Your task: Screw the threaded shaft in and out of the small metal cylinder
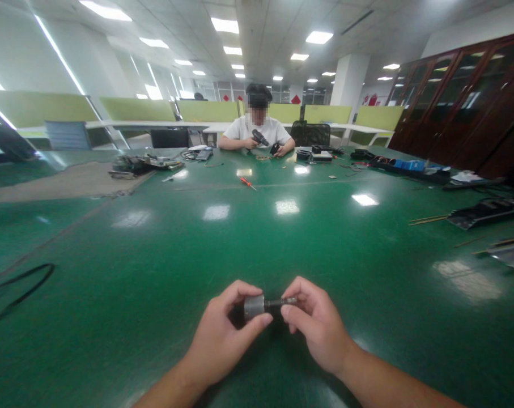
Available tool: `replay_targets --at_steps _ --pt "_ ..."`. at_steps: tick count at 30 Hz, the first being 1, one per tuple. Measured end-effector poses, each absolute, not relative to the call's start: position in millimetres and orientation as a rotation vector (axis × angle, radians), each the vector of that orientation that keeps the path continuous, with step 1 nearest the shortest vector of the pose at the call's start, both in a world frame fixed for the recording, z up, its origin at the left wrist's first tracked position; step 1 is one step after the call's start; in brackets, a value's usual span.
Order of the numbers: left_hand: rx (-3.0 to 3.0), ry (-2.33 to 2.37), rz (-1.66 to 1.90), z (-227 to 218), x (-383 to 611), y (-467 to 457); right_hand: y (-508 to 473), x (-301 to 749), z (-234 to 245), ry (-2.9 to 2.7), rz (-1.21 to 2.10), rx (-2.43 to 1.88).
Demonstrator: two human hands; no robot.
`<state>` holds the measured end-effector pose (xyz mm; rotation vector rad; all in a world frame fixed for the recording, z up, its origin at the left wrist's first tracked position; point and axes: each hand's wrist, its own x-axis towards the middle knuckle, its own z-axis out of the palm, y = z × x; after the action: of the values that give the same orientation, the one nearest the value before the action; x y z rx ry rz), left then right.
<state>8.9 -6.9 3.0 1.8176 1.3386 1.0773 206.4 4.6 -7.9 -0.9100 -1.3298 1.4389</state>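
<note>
Cylinder [254, 306] in left hand [219, 334], its thin shaft [274, 304] in right hand [321, 330].

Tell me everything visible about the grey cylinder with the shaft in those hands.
The grey cylinder looks metallic: a short, wide body with a thinner, darker shaft extending rightward. It is roughly horizontal over the green tabletop. The left hand holds the body between thumb and fingers; the right hand pinches the shaft's far end. The body's left end is partly hidden, and fine markings are too small to read.
</note>
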Motion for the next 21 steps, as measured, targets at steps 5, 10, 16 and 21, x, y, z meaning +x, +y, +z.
replay_targets --at_steps 5,10,16,21 --pt "1.798 1.334 1.106 4.5 8.8 -6.5 4.7 206.6 -10.2 -1.324 1.437 -0.915" --pt "1.800 1.319 1.103 5.6 8.4 -6.1 5.4 206.6 -10.3 -1.330 1.446 -0.916" --pt "1.784 1.311 1.113 6.6 8.1 -7.1 4.7 205.6 -8.3 -1.332 1.417 -0.927" --pt "1.761 1.324 1.115 7.3 9.0 -6.9 4.0 205.9 -6.8 -1.320 1.413 -0.937"
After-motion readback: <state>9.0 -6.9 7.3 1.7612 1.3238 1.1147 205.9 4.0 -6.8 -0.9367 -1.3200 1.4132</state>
